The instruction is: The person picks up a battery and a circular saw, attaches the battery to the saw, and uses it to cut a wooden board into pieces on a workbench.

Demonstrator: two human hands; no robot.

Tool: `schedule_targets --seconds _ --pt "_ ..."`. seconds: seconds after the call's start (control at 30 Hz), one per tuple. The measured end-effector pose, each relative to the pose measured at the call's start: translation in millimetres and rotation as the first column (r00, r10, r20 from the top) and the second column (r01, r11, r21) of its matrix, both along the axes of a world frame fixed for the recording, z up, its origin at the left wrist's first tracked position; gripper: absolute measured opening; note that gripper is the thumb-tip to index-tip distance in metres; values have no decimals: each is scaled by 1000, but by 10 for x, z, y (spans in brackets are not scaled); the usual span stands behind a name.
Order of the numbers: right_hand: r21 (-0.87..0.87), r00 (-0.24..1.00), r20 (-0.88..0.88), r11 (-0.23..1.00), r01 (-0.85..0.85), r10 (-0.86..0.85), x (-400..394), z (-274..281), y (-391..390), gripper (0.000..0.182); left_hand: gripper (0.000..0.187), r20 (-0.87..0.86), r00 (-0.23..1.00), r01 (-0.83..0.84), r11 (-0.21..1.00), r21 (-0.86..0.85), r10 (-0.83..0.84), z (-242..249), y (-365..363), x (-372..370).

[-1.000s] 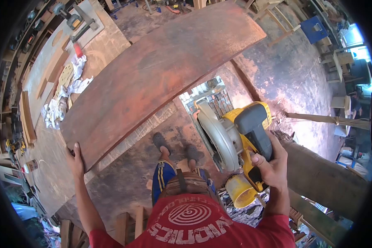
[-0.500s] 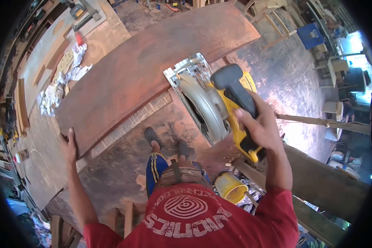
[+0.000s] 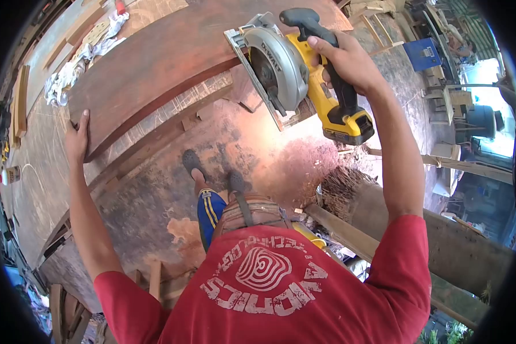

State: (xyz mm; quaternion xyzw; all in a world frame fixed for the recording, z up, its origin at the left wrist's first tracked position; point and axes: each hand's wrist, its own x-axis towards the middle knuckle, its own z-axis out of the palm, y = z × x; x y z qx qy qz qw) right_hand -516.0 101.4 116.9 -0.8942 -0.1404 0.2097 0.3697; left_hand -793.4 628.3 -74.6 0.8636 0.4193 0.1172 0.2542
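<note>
My right hand (image 3: 352,62) is wrapped round the rear handle of a yellow and black circular saw (image 3: 321,86). The saw's metal base plate (image 3: 239,43) lies partly over a long, curved reddish-brown wooden board (image 3: 160,63), and the rest hangs past its near edge. A grey guard covers the upper blade. At the board's left end, my left hand (image 3: 77,137) grips the corner with the thumb along the edge; some fingers are hidden.
The board rests on a worktable (image 3: 37,172), where a crumpled white cloth (image 3: 69,77) and wood strips (image 3: 22,109) lie. Sawdust covers the floor around my feet. A log (image 3: 384,215) and beams stand at the right; a blue box (image 3: 423,54) is farther back.
My right hand and the saw have moved forward, away from my body, and the saw has turned to show more of its side and battery. My left hand stays at the board's end.
</note>
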Motion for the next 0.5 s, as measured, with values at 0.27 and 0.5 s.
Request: schedule_targets --seconds 0.27,0.5 --pt "-10 999 35 1000 -5 6 -50 -59 -9 40 100 -48 998 -28 997 66 31 -234 282 -26" --pt "-12 992 116 999 -48 49 24 -204 -104 41 101 -56 998 -34 995 91 39 -216 249 -13"
